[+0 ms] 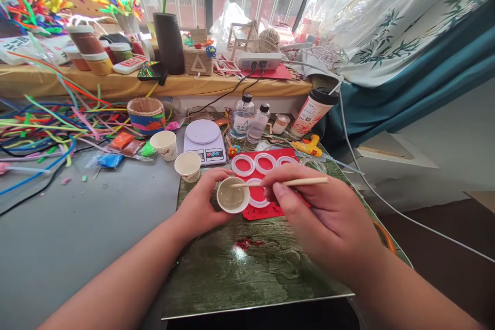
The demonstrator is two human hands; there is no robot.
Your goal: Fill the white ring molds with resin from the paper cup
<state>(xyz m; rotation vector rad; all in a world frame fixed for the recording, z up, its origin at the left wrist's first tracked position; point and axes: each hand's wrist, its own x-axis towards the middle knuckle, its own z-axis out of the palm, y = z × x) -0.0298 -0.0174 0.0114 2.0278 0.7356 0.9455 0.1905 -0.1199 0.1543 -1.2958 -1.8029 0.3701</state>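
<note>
My left hand (204, 201) is wrapped round a white paper cup (233, 210), tilted so that its mouth faces me. Clear liquid lies inside it. Between the fingers of my right hand (309, 206) is a thin wooden stick (305, 181), its far end reaching over the rim into the cup. Just behind the cup, several white ring-shaped molds (243, 165) rest on a red sheet (266, 213), partly hidden by my right hand. Two more paper cups, a nearer one (187, 167) and a farther one (163, 145), stand to the left.
A kitchen scale (204, 140) and two capped bottles (242, 118) stand behind the cups. Farther right are a takeaway cup (314, 111) and a yellow glue gun (309, 145). Colourful pipe cleaners (42, 124) spread over the left. A white cable (371, 180) hangs along the right edge.
</note>
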